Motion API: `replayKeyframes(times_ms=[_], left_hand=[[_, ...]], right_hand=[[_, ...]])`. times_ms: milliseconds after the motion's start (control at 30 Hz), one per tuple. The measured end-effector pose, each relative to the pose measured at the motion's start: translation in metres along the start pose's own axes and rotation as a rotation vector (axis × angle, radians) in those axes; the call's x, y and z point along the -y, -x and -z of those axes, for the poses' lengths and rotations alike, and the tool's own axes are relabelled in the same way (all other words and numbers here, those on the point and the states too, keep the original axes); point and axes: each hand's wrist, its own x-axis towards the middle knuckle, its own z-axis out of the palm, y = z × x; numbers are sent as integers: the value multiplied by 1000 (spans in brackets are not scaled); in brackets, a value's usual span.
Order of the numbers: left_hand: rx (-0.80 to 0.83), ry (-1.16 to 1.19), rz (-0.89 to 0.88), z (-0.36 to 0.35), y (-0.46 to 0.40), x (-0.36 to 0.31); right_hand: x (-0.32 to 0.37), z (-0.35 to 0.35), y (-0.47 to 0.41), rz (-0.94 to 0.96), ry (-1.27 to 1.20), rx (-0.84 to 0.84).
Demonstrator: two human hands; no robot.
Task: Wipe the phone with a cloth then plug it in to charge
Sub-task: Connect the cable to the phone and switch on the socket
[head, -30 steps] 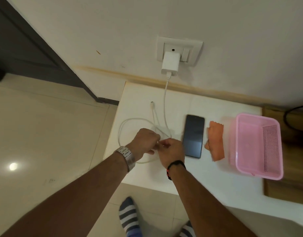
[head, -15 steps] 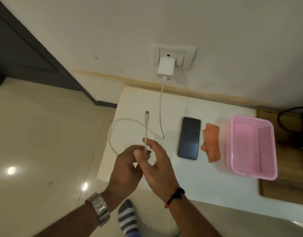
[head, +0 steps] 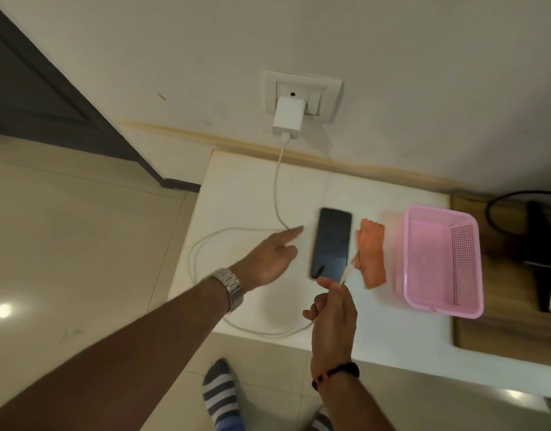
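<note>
A dark phone [head: 331, 241] lies face up on the white table [head: 246, 194]. An orange cloth [head: 371, 253] lies flat just to its right. A white charger [head: 287, 118] sits in the wall socket [head: 302, 94], and its white cable [head: 277, 194] runs down and loops across the table. My right hand [head: 331, 318] pinches the cable's plug end, which hovers over the phone's near right corner. My left hand [head: 272, 256] reaches over the table left of the phone, index finger stretched toward it, holding nothing.
A pink plastic basket [head: 473, 293] stands on the table right of the cloth. A wooden surface [head: 498, 337] with dark gear and a black cord lies beyond it. A dark door frame [head: 66, 107] is at far left. My striped socks [head: 221, 396] show below.
My hands have separated. The right hand carried the cable's plug end rightward to the phone's near end. The left hand let go of the cable and reached toward the phone's left side.
</note>
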Motion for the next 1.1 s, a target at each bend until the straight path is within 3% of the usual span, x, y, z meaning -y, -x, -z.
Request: replayKeyframes(times_ms=[100,167,367,600,900,1100], left_hand=[[-315,-7,107,3,-8,-6],[-388,-103,123,-1,-12,-13],[-257,-148,114,-42,-26,-29],[-382,-48,210,-69,-41,-36],[-207,79,212,-59,-40,-29],[-168,504,274,-31,-6,-37]], right_hand=[[-2,7,-10,-1,32,-23],[-2,11,-20,22,71,-48],[10,19,-65,80,158,-174],[21,17,-94,-58,137,-61],[26,21,-86,-85,121,27],[48,40,-39,-54,27,16]])
